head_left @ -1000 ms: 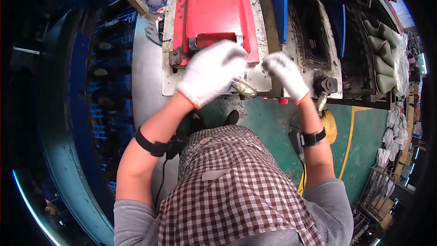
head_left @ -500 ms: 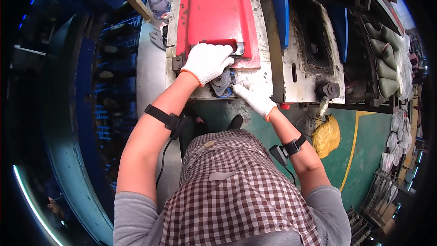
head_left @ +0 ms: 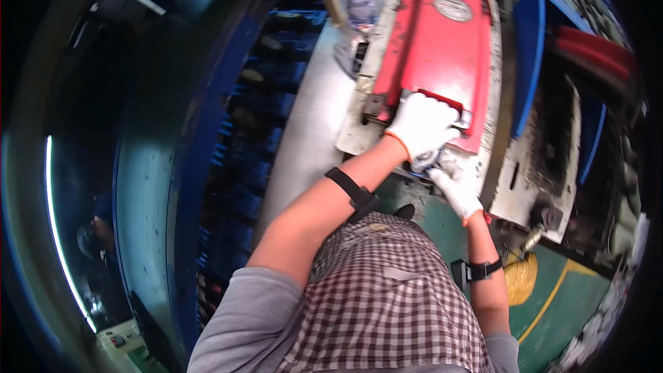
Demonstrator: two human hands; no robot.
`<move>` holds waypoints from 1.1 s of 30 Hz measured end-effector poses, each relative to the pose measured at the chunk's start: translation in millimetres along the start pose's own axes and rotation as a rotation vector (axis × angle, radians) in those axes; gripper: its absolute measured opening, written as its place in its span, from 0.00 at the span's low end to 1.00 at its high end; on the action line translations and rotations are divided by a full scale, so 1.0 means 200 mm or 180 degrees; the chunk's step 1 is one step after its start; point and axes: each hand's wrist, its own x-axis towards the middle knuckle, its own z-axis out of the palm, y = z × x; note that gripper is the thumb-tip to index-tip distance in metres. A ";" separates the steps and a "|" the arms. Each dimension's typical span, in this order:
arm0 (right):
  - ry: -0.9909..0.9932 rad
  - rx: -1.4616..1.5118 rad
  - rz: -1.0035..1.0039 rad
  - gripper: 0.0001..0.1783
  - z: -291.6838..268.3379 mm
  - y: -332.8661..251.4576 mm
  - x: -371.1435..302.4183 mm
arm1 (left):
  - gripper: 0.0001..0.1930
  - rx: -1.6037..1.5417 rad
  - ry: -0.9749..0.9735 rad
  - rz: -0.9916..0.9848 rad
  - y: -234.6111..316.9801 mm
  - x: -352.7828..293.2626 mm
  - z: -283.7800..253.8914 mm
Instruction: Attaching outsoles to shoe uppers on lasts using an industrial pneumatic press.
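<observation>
My left hand (head_left: 425, 125), in a white knit glove with an orange cuff, is closed around the metal handle (head_left: 463, 122) at the near end of a long red machine cover (head_left: 445, 62). The cover lies flat over a pale, worn metal base (head_left: 355, 134). Just below this hand a round grey metal fitting (head_left: 422, 161) partly shows at the base's near edge. My right hand (head_left: 457, 190), gloved the same way, is at the fitting's right side with its fingers drawn together. Blur hides what lies between those fingertips.
A metal ledge (head_left: 304, 121) runs along the left, with a clear bottle (head_left: 361, 5) at its far end. Blue racks (head_left: 248, 117) stand beyond it. To the right is a second station with a blue panel (head_left: 529, 59). A yellow bag (head_left: 521, 278) lies on the green floor.
The view has swung left, so the machine and both hands appear farther right and tilted. My left hand keeps its hold on the handle, and my right hand stays beside the fitting.
</observation>
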 end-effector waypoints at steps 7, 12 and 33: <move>0.0086 0.0574 -0.0062 0.22 0.01 -0.03 -0.06 | 0.17 -0.0411 0.2525 -0.0826 -0.43 -0.71 0.12; 0.0205 0.0542 -0.0173 0.20 0.03 -0.01 -0.04 | 0.39 -0.0746 0.3180 -0.5646 -1.17 -1.79 0.28; 0.0626 0.1034 0.0281 0.16 0.05 0.04 -0.08 | 0.16 -0.5301 0.4255 -0.5509 -1.58 -2.74 0.38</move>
